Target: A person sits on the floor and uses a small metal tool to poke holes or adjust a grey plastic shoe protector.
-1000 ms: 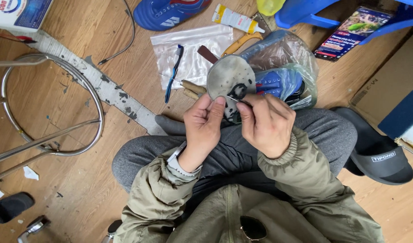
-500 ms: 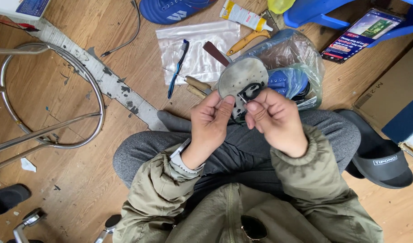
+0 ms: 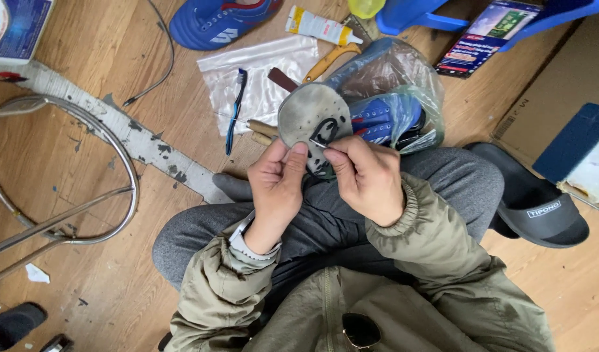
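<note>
You are sitting on the wooden floor (image 3: pixel 84 215) of a makeshift shoe-repair spot. Around you lie a blue sports shoe (image 3: pixel 218 21), a glue tube (image 3: pixel 320 28), a toothbrush (image 3: pixel 235 107) on a clear plastic bag (image 3: pixel 263 78), wooden-handled tools (image 3: pixel 263 130), a bagged pair of shoes (image 3: pixel 387 98) and black slide sandals (image 3: pixel 537 199).

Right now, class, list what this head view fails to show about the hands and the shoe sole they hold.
- Shoe sole: lower edge hidden behind left hand and right hand.
- Thin tool pinched by right hand: too small to identify.
- Items in plastic bag: blurred by the wrinkled film.
</note>
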